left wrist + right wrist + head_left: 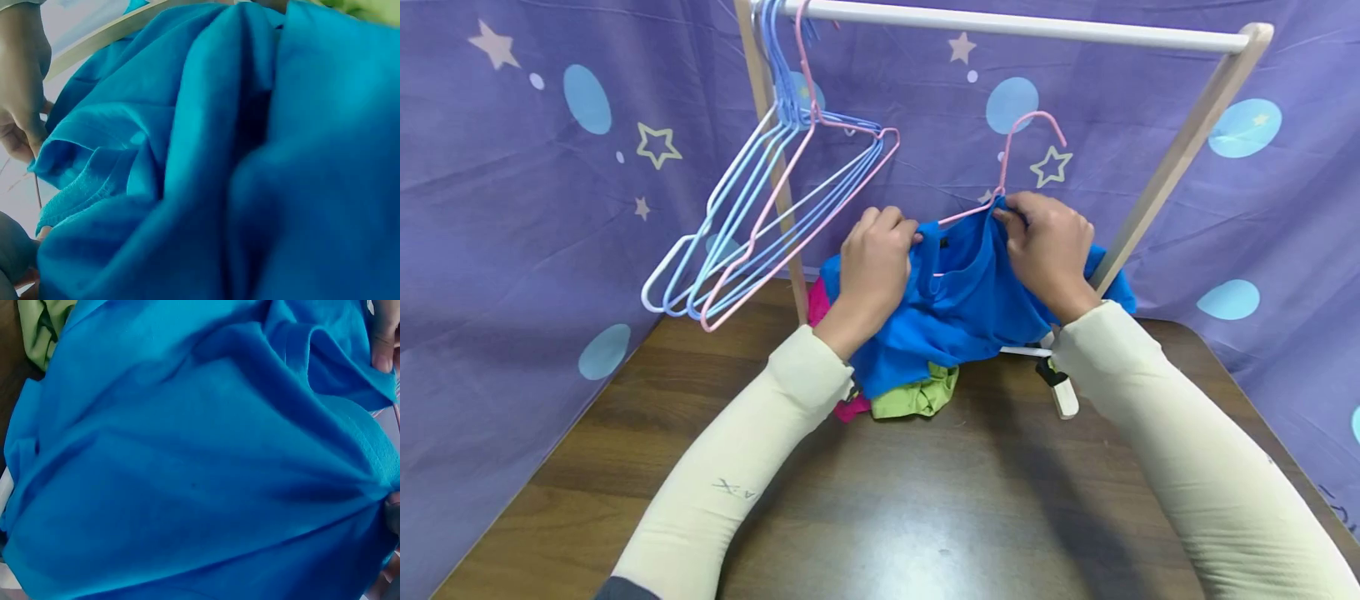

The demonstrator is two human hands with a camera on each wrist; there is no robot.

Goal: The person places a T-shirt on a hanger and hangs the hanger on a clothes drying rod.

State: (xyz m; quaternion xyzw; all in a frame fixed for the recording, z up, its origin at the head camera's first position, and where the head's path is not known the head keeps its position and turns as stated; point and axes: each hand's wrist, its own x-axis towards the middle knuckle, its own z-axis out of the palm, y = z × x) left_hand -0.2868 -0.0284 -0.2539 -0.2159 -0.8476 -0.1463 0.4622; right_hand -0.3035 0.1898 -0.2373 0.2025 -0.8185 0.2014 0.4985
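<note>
Spare hangers [787, 112] bunch at the left end of the rail [1015, 20], probably leaving room. Left hand [876, 262] pinches the blue shirt [955, 312] by its neckline, below the rail; right hand [1052, 246] pinches it beside the pink hanger [1003, 171], apparently keeping the neck spread around it.

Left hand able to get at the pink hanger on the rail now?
Probably, if the left hand lets go of the blue garment: nothing visible stands between it and that pink hanger.
</note>
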